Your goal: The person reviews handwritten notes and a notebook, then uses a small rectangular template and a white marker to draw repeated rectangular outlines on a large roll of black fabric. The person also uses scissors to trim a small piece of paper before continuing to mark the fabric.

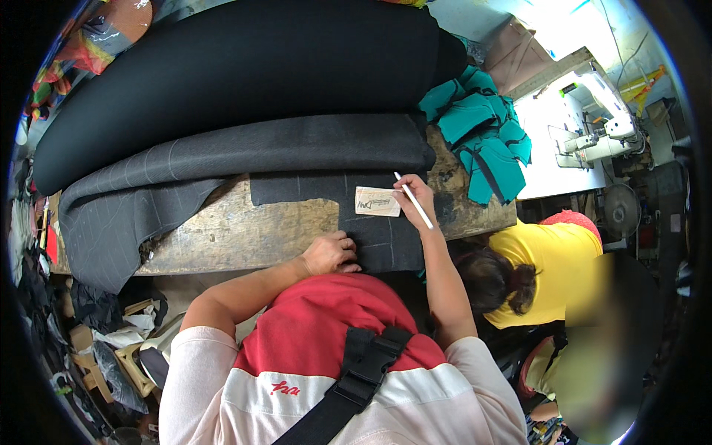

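Observation:
A white pen-like marker slants between the fingers of my right hand, which is closed on it. Those fingertips also meet the right edge of a small pale card with dark marks on it. Under the card, dark grey fabric with faint light lines runs to the table's near edge. My left hand rests there with curled fingers, against the left edge of that fabric. What its fingertips press or grip is hidden. A thick fold of the same fabric crosses the table beyond both hands.
A large black fabric roll lies behind on the worn wooden table. Teal cut pieces are heaped at the right. Farther right stands a sewing machine. A person in a yellow top bends close by the table's right end.

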`<state>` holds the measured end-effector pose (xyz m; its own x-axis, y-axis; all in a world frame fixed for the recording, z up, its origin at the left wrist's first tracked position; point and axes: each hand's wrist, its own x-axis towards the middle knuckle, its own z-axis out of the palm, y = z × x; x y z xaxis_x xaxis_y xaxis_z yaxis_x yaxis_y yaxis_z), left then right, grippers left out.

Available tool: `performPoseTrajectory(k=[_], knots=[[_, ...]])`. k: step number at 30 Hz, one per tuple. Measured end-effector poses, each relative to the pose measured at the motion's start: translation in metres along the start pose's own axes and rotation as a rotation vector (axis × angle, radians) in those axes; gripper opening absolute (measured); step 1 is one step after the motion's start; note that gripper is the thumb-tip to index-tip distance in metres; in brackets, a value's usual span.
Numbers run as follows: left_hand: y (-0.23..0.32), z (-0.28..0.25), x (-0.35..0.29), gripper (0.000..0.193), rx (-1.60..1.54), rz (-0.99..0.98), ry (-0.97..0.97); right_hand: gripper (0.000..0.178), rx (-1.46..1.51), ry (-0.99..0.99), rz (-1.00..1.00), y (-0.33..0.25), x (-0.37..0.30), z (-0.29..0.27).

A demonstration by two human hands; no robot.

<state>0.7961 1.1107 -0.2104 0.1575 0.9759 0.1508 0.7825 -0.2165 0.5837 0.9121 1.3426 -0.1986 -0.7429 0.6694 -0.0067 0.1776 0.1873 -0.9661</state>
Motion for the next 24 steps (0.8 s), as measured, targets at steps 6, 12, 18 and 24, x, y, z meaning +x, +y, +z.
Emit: performPoseTrajectory(k=[6, 12, 18, 24], knots=[[0.006, 0.004, 0.033, 0.055, 0.166, -0.021, 0.129, 0.017, -0.061, -0.040, -0.058, 0.004, 0.005, 0.014], [0.009, 0.005, 0.048, 0.073, 0.267, -0.164, -0.111, 0.017, 0.007, 0.034, -0.036, 0.011, 0.009, 0.013], [0.014, 0.004, 0.058, 0.075, 0.302, -0.187, -0.186, 0.016, -0.032, 0.053, 0.019, 0.009, 0.012, 0.012], [0.017, 0.003, 0.060, 0.076, 0.327, -0.204, -0.234, 0.012, -0.241, 0.162, -0.302, -0.014, 0.010, 0.013]])
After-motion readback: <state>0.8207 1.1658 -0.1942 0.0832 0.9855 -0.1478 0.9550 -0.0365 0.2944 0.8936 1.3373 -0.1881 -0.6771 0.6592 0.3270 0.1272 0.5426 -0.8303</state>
